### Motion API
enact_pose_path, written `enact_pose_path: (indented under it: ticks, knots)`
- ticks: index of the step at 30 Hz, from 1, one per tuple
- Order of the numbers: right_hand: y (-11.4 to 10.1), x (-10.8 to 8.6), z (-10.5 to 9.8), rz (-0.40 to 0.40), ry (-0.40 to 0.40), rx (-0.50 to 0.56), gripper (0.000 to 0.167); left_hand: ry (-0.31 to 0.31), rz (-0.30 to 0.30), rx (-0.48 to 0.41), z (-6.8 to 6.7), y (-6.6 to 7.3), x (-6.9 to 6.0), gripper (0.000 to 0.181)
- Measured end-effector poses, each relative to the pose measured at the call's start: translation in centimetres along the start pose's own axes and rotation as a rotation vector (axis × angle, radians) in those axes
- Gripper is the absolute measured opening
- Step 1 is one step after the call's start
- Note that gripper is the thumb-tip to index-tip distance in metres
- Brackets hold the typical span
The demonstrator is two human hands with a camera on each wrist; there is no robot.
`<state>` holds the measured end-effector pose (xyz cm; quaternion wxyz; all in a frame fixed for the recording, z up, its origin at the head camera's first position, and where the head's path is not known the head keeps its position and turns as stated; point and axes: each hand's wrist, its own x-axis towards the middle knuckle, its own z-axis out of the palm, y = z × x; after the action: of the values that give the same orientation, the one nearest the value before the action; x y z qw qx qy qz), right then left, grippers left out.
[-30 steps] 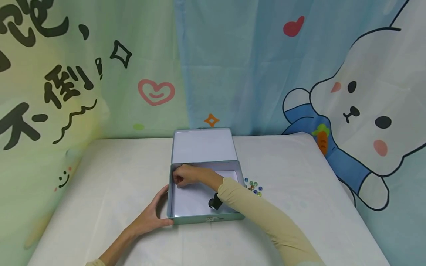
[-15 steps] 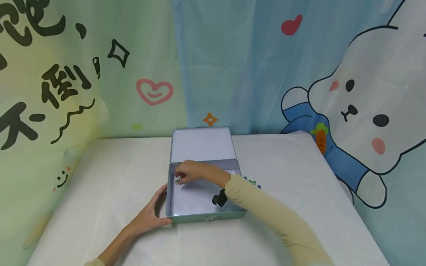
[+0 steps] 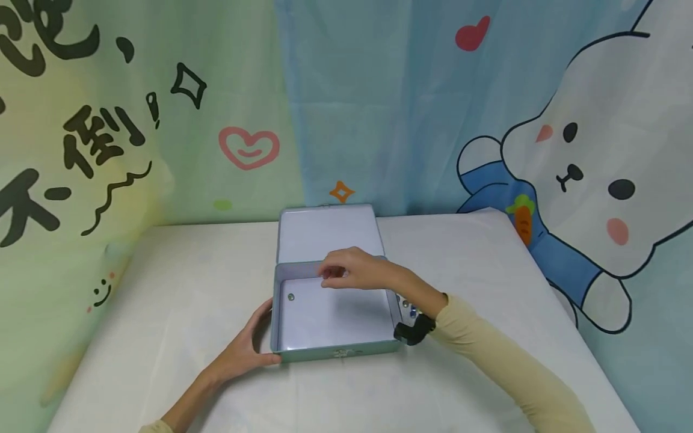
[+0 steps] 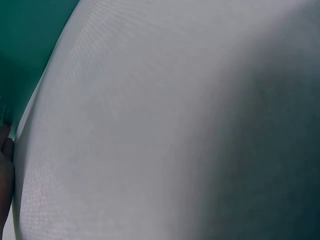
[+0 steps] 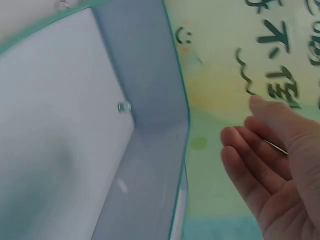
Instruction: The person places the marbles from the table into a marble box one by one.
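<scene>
Far left: fabric backdrop, pale green and yellow, black lettering, smooth with soft folds. Lower left of centre: left hand at the box's near-left corner, thumb spread wide from the fingers; thumb touches the corner, fingers lie straight along the left wall. Mid-frame: shallow rectangular box, green outside, pale smooth inside, looks like thin metal, rounded corners. Its lid is swung back at the far side, flat and pale. One small round marble, glassy greenish, on the box floor near the left wall, between the two hands, apart from both. Right of that: right hand over the box's far part, empty, fingers loosely curled, narrow gap from thumb to fingertips in the right wrist view. Black device on that wrist. Beyond the box's right wall: more glassy marbles on white cloth, partly hidden behind the forearm. Far right: printed white bunny.
</scene>
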<state>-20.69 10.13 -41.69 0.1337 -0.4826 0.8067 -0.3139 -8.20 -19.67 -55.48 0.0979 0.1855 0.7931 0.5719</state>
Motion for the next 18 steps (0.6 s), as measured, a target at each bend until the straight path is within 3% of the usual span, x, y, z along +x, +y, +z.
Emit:
enact_pose_path:
  ticks: [5, 10, 15, 18]
  knots:
    - [1.5, -6.1, -1.0, 0.094, 0.212, -0.004, 0.015, 0.008, 0.005, 0.002, 0.2, 0.0, 0.1, 0.113]
    - [4.5, -12.8, 1.3, 0.229, 0.419, -0.056, 0.012, 0.008, -0.011, 0.017, 0.6, 0.0, 0.1, 0.114]
    - [7.5, -18.3, 4.7, 0.377, 0.521, -0.089, 0.012, 0.012, -0.001, 0.025, 0.4, 0.0, 0.0, 0.114]
    - [8.6, -20.0, 6.1, 0.399, 0.55, -0.083, 0.015, 0.01, 0.013, 0.013, 0.2, -0.1, 0.0, 0.114]
